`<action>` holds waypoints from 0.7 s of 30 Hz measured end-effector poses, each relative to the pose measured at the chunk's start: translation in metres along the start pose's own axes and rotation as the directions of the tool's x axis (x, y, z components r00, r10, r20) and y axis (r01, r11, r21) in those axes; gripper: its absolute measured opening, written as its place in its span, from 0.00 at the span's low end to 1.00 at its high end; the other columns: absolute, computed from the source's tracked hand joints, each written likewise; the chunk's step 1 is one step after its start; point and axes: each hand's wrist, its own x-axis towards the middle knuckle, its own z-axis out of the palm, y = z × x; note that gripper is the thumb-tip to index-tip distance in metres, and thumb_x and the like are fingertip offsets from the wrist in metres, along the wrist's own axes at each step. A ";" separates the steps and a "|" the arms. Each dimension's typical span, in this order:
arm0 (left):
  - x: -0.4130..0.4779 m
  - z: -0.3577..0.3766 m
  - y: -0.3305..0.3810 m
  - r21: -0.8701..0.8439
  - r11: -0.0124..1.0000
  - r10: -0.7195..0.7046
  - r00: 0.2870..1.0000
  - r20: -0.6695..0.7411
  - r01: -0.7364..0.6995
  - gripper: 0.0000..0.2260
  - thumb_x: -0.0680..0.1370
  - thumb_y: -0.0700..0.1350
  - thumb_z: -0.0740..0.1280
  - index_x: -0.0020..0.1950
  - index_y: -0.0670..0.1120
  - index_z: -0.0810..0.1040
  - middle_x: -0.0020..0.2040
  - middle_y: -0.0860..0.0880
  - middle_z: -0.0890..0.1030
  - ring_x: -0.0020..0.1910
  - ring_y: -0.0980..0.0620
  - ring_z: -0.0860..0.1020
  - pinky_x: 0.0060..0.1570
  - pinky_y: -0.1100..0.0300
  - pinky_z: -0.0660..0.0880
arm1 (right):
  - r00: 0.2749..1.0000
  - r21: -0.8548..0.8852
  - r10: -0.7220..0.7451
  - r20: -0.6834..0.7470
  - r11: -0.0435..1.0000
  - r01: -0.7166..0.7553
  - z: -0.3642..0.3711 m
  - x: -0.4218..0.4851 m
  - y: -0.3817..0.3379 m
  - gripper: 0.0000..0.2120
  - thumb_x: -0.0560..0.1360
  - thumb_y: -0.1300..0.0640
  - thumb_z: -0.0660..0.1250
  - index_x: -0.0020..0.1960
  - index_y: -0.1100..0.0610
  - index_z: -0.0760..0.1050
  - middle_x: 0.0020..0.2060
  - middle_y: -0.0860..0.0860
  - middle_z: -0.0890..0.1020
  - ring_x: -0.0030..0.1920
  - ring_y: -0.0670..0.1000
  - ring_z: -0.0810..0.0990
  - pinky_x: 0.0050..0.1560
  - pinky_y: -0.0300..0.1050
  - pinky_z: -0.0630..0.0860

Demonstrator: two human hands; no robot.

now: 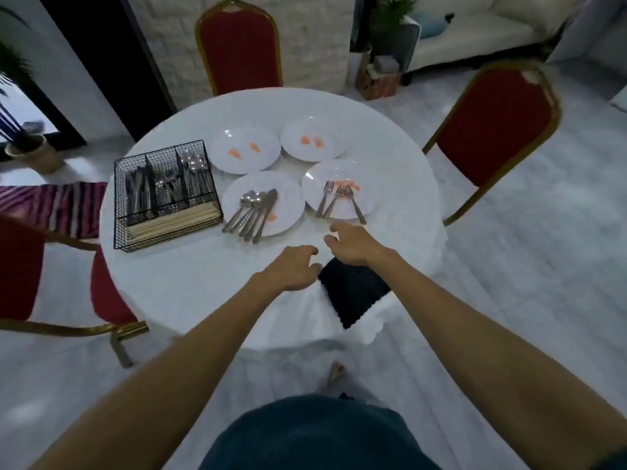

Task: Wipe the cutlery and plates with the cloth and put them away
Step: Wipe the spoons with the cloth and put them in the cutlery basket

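We are at the very start: nothing looks wiped or put away yet. The black cloth [353,293] lies at the near edge of the round worktop [190,266], its lower part hanging over the rim. Our left hand [293,269] sits just beside the cloth's upper left corner. Its grip is loosely curled and holds nothing, since only tablecloth shows between thumb and fingers. Our right hand [353,245] hovers over the cloth's far edge with its grip slack and fairly wide, fingers pointing toward the plates, and it too holds nothing.

All four white plates carry orange smears. The near-left plate [288,198] bears the spoons and knives [252,212], the near-right plate [366,184] bears three forks [334,200], and the two far plates [237,137] [325,130] carry no cutlery. The wire cutlery caddy [120,212] stands at the left, already holding some cutlery.

As we judge it, the step in hand is taking up the cloth. The next move calls for one hand to gather it off the edge while the other lifts a fork by its handle, clear of the smear.
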 end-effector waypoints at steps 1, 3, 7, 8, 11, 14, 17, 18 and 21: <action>0.001 0.008 0.005 0.009 1.000 -0.010 1.000 0.002 0.010 0.22 0.83 0.48 0.61 0.77 0.41 0.67 0.75 0.42 0.70 0.74 0.43 0.67 0.73 0.51 0.64 | 0.999 -0.006 0.031 0.014 1.000 -0.031 0.003 0.005 0.009 0.26 0.85 0.49 0.56 0.79 0.60 0.61 0.77 0.59 0.68 0.73 0.59 0.69 0.70 0.51 0.67; 0.009 0.030 0.006 0.003 1.000 0.003 1.000 -0.025 -0.003 0.17 0.82 0.44 0.61 0.70 0.39 0.73 0.67 0.40 0.75 0.68 0.40 0.71 0.67 0.48 0.68 | 0.995 -0.044 0.090 0.031 0.995 -0.089 0.009 0.016 0.028 0.26 0.84 0.48 0.58 0.77 0.61 0.62 0.74 0.60 0.70 0.72 0.61 0.70 0.70 0.53 0.69; 0.029 0.068 0.010 0.039 0.998 0.049 0.998 -0.038 -0.048 0.14 0.79 0.41 0.59 0.64 0.41 0.73 0.60 0.41 0.75 0.61 0.38 0.71 0.57 0.42 0.72 | 0.977 -0.169 0.203 0.057 0.967 -0.191 0.024 0.031 0.063 0.29 0.81 0.46 0.64 0.75 0.60 0.62 0.70 0.61 0.71 0.70 0.63 0.69 0.66 0.58 0.71; 0.031 0.071 0.013 0.052 0.997 0.055 0.997 -0.046 -0.052 0.16 0.80 0.41 0.59 0.66 0.42 0.72 0.63 0.41 0.74 0.63 0.39 0.70 0.58 0.41 0.72 | 0.975 -0.187 0.215 0.057 0.962 -0.201 0.027 0.032 0.068 0.29 0.80 0.47 0.65 0.75 0.60 0.62 0.70 0.61 0.70 0.70 0.63 0.68 0.66 0.58 0.72; 0.038 0.087 0.017 0.108 0.993 0.053 0.999 -0.007 -0.052 0.17 0.79 0.43 0.61 0.68 0.43 0.71 0.70 0.43 0.72 0.67 0.41 0.67 0.58 0.42 0.71 | 0.981 -0.212 0.196 -0.001 0.958 -0.192 0.041 0.034 0.084 0.30 0.78 0.52 0.68 0.75 0.60 0.61 0.69 0.61 0.69 0.68 0.62 0.67 0.62 0.56 0.72; 0.039 0.096 0.013 0.114 0.993 0.017 1.000 0.010 -0.018 0.21 0.78 0.42 0.63 0.72 0.44 0.70 0.75 0.44 0.68 0.73 0.41 0.64 0.61 0.43 0.70 | 0.973 -0.090 0.202 -0.111 0.973 -0.212 0.052 0.033 0.092 0.29 0.75 0.55 0.71 0.71 0.59 0.62 0.64 0.59 0.71 0.62 0.61 0.73 0.57 0.55 0.75; 0.040 0.102 0.007 0.043 0.999 -0.034 0.999 0.015 0.033 0.27 0.79 0.39 0.64 0.78 0.44 0.65 0.81 0.45 0.62 0.80 0.42 0.57 0.71 0.42 0.63 | 0.927 0.211 0.356 -0.120 0.921 -0.327 0.055 0.032 0.095 0.28 0.73 0.56 0.73 0.66 0.59 0.63 0.57 0.56 0.74 0.53 0.58 0.78 0.45 0.49 0.75; 0.039 0.101 0.008 0.007 0.999 -0.052 0.998 0.017 0.052 0.27 0.79 0.39 0.64 0.79 0.44 0.65 0.81 0.46 0.60 0.81 0.42 0.55 0.73 0.42 0.60 | 0.912 0.271 0.397 -0.100 0.893 -0.360 0.056 0.032 0.096 0.27 0.73 0.55 0.73 0.64 0.59 0.63 0.54 0.55 0.76 0.50 0.56 0.79 0.43 0.47 0.74; 0.039 0.098 0.010 -0.098 0.991 -0.095 0.995 0.023 0.097 0.27 0.80 0.38 0.63 0.79 0.45 0.64 0.82 0.48 0.59 0.82 0.45 0.53 0.77 0.42 0.55 | 0.863 0.484 0.502 0.057 0.742 -0.464 0.056 0.033 0.096 0.27 0.70 0.52 0.77 0.60 0.63 0.70 0.49 0.54 0.80 0.47 0.53 0.81 0.43 0.46 0.79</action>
